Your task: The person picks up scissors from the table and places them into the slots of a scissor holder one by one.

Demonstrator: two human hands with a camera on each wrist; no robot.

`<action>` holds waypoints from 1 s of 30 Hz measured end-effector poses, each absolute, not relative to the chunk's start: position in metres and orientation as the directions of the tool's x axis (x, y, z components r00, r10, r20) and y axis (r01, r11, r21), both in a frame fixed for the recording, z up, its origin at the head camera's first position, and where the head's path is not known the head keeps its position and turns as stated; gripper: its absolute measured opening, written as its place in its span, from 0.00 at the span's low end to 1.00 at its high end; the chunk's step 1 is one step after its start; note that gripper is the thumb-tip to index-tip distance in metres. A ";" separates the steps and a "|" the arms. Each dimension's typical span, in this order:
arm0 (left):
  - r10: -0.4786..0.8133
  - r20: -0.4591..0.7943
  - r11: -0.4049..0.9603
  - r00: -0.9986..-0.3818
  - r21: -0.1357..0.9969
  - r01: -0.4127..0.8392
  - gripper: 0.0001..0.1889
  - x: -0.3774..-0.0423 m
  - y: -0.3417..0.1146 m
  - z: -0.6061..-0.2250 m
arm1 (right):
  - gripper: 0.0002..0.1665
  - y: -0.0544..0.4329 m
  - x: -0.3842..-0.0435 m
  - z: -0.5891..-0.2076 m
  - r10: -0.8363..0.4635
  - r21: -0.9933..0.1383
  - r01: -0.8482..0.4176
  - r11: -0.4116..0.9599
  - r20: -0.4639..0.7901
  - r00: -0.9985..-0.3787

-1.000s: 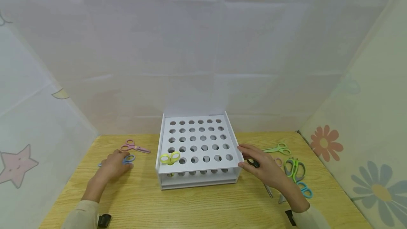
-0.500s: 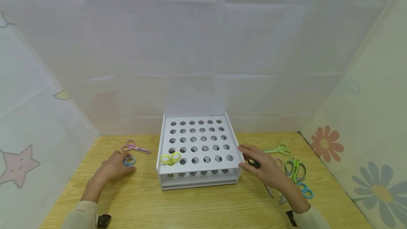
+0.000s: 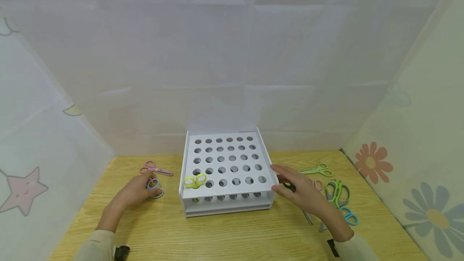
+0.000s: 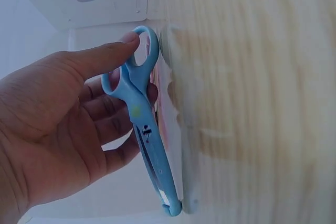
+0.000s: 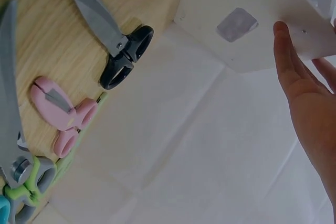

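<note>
Rack (image 3: 226,189): 1, white, standing on the bench (image 3: 224,237); its top panel has 5 rows of 6 holes.
Yellow scissors (image 3: 195,183): 1 pair, handles up, in the front-left hole of the rack.
Left hand (image 3: 134,190): 1, left of the rack, pinching the handles of the blue scissors between thumb and fingers.
Blue scissors (image 4: 157,156): 1 pair, in the left hand; whether the tip touches the bench, I cannot tell.
Pink scissors (image 3: 157,168): 1 pair on the left, lying just beyond the left hand.
Right hand (image 3: 299,188): 1, fingers extended and spread, touching the rack's right side wall.
Scissors right of the rack: 5 pairs on the bench: 1 black pair (image 5: 113,43) nearest the right hand, 1 smaller pink pair (image 5: 62,116), 1 light green pair (image 3: 311,170), 1 green-and-grey pair (image 3: 338,192), 1 turquoise pair (image 3: 349,215).
Scissors in all: 8 pairs, 6 of them lying on the bench.
Sleeves: 2, pale, 1 per arm.
</note>
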State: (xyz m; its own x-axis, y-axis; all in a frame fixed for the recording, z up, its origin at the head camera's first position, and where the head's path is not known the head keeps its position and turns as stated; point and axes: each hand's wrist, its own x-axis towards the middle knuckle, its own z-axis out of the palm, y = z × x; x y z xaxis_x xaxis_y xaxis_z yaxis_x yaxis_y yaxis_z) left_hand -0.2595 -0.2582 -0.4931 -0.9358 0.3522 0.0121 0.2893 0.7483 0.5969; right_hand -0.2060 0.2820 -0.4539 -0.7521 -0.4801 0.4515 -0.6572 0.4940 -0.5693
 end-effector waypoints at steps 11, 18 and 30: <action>0.451 0.137 0.713 -0.882 0.540 0.448 0.11 -0.256 -0.251 -0.482 | 0.39 0.281 -0.203 -0.454 -0.471 -0.565 -0.615 0.550 0.398 -0.787; 0.488 0.233 0.657 -0.841 0.536 0.530 0.10 -0.251 -0.240 -0.462 | 0.43 0.282 -0.203 -0.454 -0.494 -0.597 -0.617 0.512 0.383 -0.780; 0.395 0.263 0.690 -0.880 0.548 0.473 0.12 -0.234 -0.222 -0.423 | 0.51 0.267 -0.202 -0.459 -0.435 -0.701 -0.490 0.519 0.276 -0.857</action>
State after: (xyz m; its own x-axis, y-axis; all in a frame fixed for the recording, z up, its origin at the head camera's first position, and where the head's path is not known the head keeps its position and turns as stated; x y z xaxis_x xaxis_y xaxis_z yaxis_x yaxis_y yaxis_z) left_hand -0.2342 -0.2220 -0.4230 -0.8805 0.3947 0.2625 0.4728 0.6904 0.5475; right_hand -0.2019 0.2671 -0.4586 -0.8569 -0.4351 0.2765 -0.4896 0.5192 -0.7005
